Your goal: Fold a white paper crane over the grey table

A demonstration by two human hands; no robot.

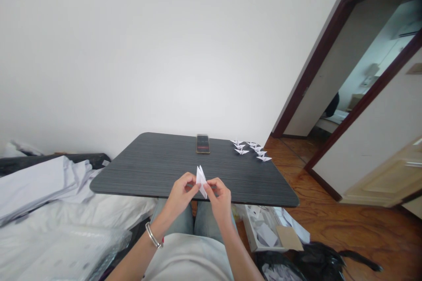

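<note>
A white folded paper piece (201, 179), with two narrow points facing up, is held between both hands over the near edge of the dark table (148, 164). My left hand (183, 189) pinches its left side between thumb and fingers. On the other side, my right hand (219, 196) is closed on the right edge in the same way. Several white folded paper cranes (241, 152) stand in two rows toward the table's back right. The fingertips cover the paper's lower sides.
A phone-like device (202, 144) stands at the table's back, near the wall. An open box (255, 239) with papers sits on the floor at right, beside black bags (318, 261). White sheets and bedding (36, 184) lie at left. A doorway is at far right.
</note>
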